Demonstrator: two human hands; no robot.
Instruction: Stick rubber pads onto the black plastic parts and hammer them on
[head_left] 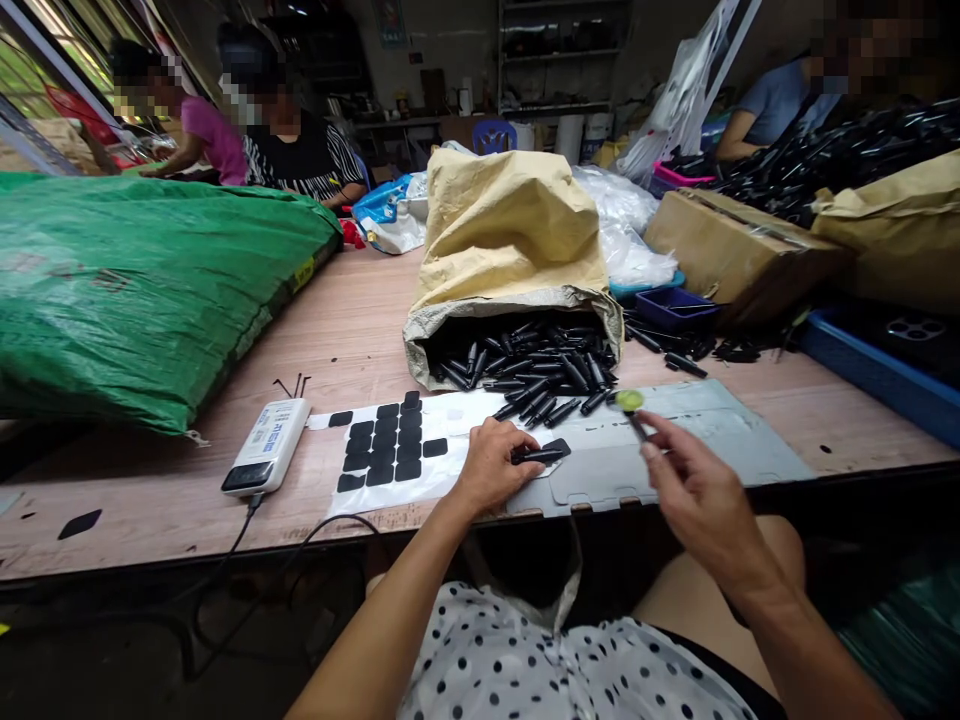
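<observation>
Fingertips of left hand [491,465]: pressed together; 1 black tube [537,455] is pinched between them, held level just over the grey board [712,440] at the near edge of the table [352,320]. Right hand [697,490]: thumb and forefinger closed on 1 thin stick [636,422] with a green tip, near the tube. Tube is judged light, stiff, smooth, likely slippery; best gripped at mid-length. Listed beyond: white sheet [450,415] of black pads [386,440], open sack [510,230] of tubes, power bank [268,447], green bag [142,270].

Green sack [142,280], white power bank [268,445], cardboard box [720,245], blue tray [874,385]
</observation>
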